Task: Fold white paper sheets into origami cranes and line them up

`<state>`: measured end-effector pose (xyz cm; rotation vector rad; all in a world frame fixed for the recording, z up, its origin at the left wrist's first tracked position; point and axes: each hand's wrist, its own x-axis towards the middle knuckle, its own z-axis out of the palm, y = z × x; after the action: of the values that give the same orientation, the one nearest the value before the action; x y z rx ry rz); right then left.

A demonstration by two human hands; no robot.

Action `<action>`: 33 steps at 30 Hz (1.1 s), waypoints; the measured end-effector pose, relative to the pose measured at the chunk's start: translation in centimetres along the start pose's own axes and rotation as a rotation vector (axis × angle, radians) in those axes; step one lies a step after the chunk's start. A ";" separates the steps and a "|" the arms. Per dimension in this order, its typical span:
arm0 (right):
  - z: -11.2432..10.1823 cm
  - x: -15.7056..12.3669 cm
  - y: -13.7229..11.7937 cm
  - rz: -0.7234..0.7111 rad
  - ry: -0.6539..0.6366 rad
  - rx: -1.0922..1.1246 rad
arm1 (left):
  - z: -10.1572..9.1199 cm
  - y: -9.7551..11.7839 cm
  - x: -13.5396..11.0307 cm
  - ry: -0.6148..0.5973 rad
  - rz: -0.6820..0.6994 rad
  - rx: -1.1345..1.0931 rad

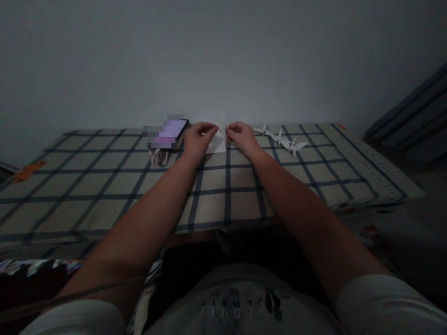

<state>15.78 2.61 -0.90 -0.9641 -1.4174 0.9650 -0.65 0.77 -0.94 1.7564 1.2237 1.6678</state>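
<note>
A small white folded paper piece (220, 135) stands at the far middle of the checked cloth surface (104, 186), with a point sticking up. My left hand (197, 138) pinches its left side with closed fingers. On the other side, my right hand (242, 136) is closed on its right edge. Both forearms reach straight out across the cloth toward the wall.
Several finished white paper cranes (282, 139) lie in a row just right of my right hand. A phone with a lit screen (168, 134) lies left of my left hand, a cord (158, 158) beneath it. A small orange scrap (28, 171) sits at the far left edge.
</note>
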 end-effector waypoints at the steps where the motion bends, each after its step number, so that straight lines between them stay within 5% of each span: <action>1: 0.0 0.1 0.1 -0.027 0.005 -0.033 | 0.0 0.2 -0.2 -0.059 -0.002 0.020; 5: -0.1 0.0 0.2 -0.113 -0.020 -0.109 | 0.3 0.8 -0.7 -0.140 0.005 0.007; 20: -0.3 -0.8 -1.0 -0.194 -0.072 -0.186 | 0.3 -0.1 -0.4 -0.047 0.030 0.032; 33: -0.1 -0.8 -0.9 -0.144 -0.119 -0.088 | 0.2 0.3 -0.3 -0.090 -0.118 -0.122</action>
<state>15.93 1.54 -0.32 -0.8674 -1.6177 0.8705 -0.32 0.44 -0.96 1.6350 1.1380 1.5455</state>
